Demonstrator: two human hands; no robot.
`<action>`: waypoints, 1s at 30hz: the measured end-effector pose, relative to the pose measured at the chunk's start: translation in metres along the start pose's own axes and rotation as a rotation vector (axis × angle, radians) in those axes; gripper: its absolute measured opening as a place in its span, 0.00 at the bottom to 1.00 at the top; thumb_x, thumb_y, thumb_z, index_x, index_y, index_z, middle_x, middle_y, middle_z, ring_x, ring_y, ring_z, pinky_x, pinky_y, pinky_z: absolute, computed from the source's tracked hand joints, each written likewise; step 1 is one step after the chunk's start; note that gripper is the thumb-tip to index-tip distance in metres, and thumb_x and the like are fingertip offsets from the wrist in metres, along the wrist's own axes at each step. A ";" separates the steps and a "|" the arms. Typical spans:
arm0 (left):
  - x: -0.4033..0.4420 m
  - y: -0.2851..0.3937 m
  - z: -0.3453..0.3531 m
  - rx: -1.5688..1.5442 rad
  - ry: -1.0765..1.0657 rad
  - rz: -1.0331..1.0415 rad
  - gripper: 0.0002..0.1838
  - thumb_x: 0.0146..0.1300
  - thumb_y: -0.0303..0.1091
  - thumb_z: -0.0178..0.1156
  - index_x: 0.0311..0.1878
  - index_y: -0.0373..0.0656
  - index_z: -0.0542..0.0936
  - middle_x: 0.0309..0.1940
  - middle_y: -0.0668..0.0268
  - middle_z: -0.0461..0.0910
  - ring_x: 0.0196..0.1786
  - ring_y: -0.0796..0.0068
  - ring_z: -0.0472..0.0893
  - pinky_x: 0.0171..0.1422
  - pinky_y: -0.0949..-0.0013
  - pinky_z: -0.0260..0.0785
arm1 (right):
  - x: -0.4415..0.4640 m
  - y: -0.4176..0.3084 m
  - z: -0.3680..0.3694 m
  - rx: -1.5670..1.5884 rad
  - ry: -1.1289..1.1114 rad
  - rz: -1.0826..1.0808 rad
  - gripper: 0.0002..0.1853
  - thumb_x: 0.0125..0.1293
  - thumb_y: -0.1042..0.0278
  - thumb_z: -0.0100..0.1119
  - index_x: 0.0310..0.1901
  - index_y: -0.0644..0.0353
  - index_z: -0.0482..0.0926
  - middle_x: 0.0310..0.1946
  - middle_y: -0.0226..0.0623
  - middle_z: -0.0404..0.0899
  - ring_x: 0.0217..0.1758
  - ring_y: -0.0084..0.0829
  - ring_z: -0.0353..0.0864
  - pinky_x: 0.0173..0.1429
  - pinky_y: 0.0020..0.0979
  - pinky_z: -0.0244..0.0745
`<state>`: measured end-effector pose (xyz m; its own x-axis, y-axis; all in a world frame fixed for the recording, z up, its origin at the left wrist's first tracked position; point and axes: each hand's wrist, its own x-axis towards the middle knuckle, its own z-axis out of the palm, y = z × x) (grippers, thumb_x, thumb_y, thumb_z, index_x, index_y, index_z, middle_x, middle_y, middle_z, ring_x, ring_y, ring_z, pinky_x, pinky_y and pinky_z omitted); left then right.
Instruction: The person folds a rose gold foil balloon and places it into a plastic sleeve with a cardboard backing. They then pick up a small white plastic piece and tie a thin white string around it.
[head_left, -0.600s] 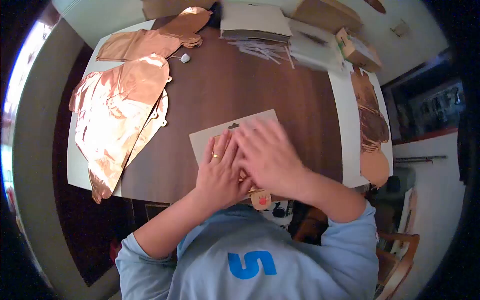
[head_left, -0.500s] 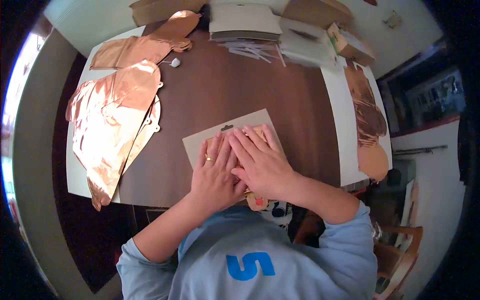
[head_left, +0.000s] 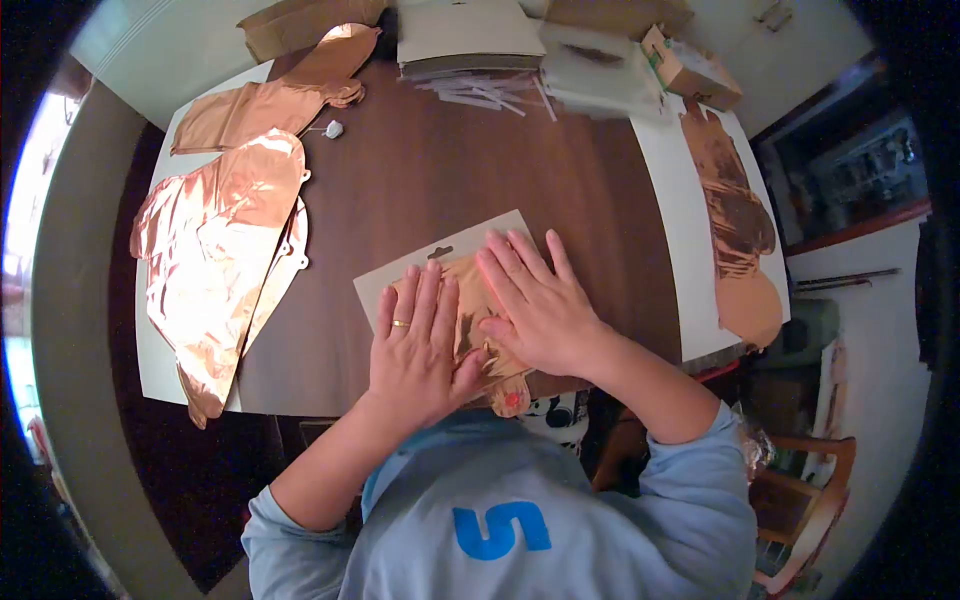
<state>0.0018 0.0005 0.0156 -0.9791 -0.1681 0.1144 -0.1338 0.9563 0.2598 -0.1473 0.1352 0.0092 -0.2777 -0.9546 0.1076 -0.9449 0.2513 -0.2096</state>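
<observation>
1. I wear the one camera on my head, so the view starts above my own shirt (head_left: 590, 500), which fills the bottom edge.
2. It faces forward and steeply down, over the table (head_left: 520, 160), with the pale wall (head_left: 180, 45) beyond the far edge at the top.
3. My left hand (head_left: 418, 335) and right hand (head_left: 535, 310) come near the middle, close enough that each finger and the ring (head_left: 401, 323) can be made out.
4. The lens is very wide: straight edges bow and the corners go dark.
5. Sideways it reaches from a bright strip (head_left: 30, 240) at the left rim to the wooden chair (head_left: 838, 470) at lower right.
</observation>
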 end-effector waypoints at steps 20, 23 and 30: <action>-0.022 -0.035 -0.029 -0.310 0.121 -0.053 0.32 0.63 0.37 0.55 0.68 0.36 0.60 0.70 0.46 0.55 0.74 0.48 0.52 0.76 0.48 0.40 | 0.005 -0.004 -0.002 -0.028 -0.072 -0.009 0.38 0.65 0.48 0.50 0.68 0.67 0.55 0.72 0.50 0.50 0.76 0.49 0.45 0.75 0.55 0.36; -0.013 -0.015 -0.024 -0.240 0.067 0.013 0.32 0.63 0.42 0.56 0.66 0.35 0.62 0.69 0.46 0.56 0.73 0.47 0.53 0.75 0.47 0.40 | 0.006 -0.006 -0.004 -0.005 -0.086 0.000 0.38 0.65 0.48 0.50 0.69 0.66 0.55 0.72 0.50 0.49 0.76 0.49 0.45 0.75 0.54 0.36; -0.021 -0.030 -0.003 0.000 -0.004 0.047 0.40 0.63 0.57 0.50 0.68 0.34 0.60 0.71 0.50 0.55 0.74 0.53 0.53 0.75 0.48 0.42 | 0.004 -0.004 -0.003 -0.004 -0.093 -0.028 0.37 0.65 0.49 0.50 0.69 0.64 0.55 0.72 0.49 0.49 0.76 0.49 0.44 0.75 0.54 0.37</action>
<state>0.0263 -0.0249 0.0079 -0.9849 -0.1218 0.1232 -0.0873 0.9633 0.2538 -0.1456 0.1307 0.0129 -0.2339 -0.9720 0.0223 -0.9529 0.2246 -0.2038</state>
